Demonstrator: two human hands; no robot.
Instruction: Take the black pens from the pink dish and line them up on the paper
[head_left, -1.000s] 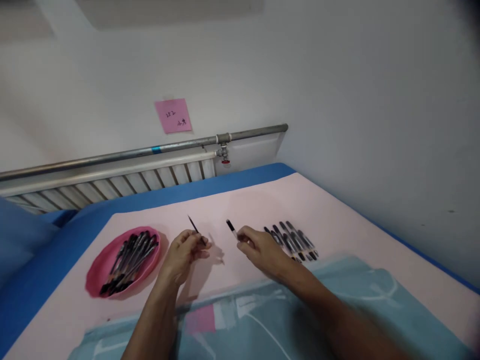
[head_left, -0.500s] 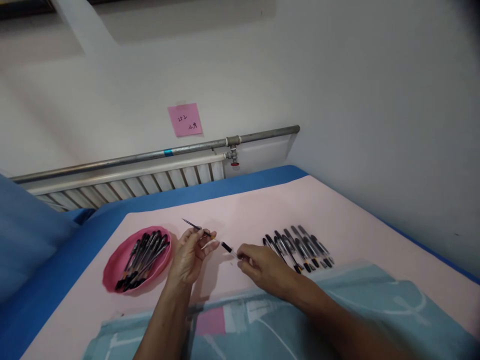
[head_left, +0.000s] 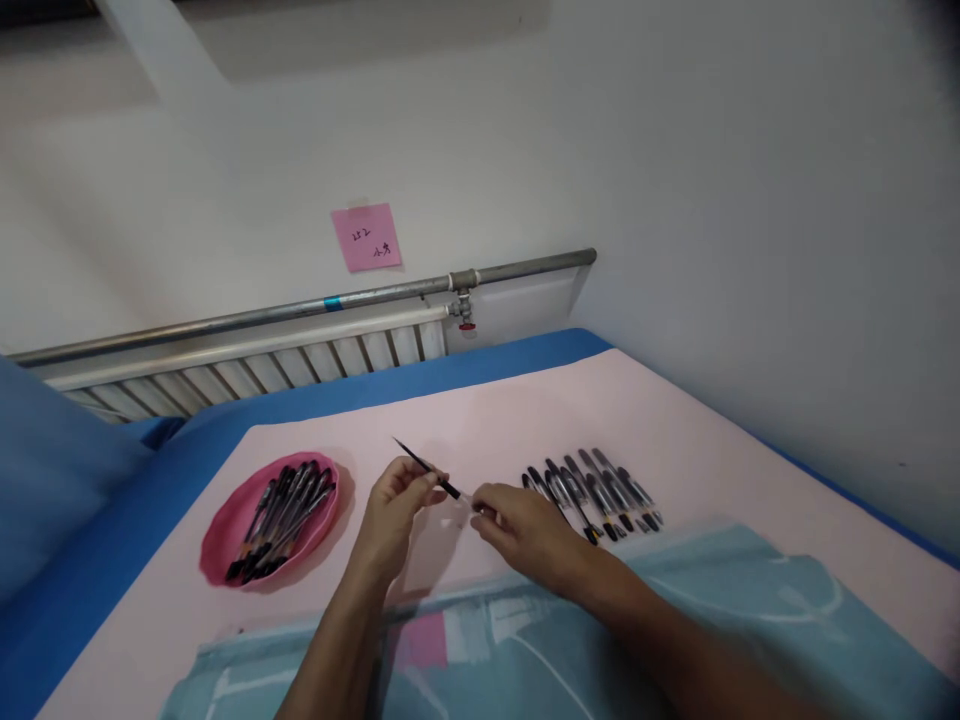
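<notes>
Closest to me, a teal cloth (head_left: 724, 555) with white markings crosses the bottom of my view, under both forearms. Just past it, I have the right hand (head_left: 529, 525) with its fingers closed around the clear end of a pen barrel (head_left: 451, 490), and the left hand (head_left: 397, 503) pinching a thin dark refill (head_left: 412, 456). The two pieces line up above the pink surface (head_left: 480, 420), the refill's tip pointing up and away; I cannot tell how far one sits inside the other. To the left I see a pink bowl (head_left: 229, 515) holding a heap of pens (head_left: 279, 520); to the right, more pens (head_left: 598, 500) lie side by side. Farther back come a blue covering (head_left: 420, 373), a white radiator (head_left: 285, 370), a metal pipe (head_left: 225, 323) and, on the wall (head_left: 675, 150), a pink note (head_left: 367, 238)
</notes>
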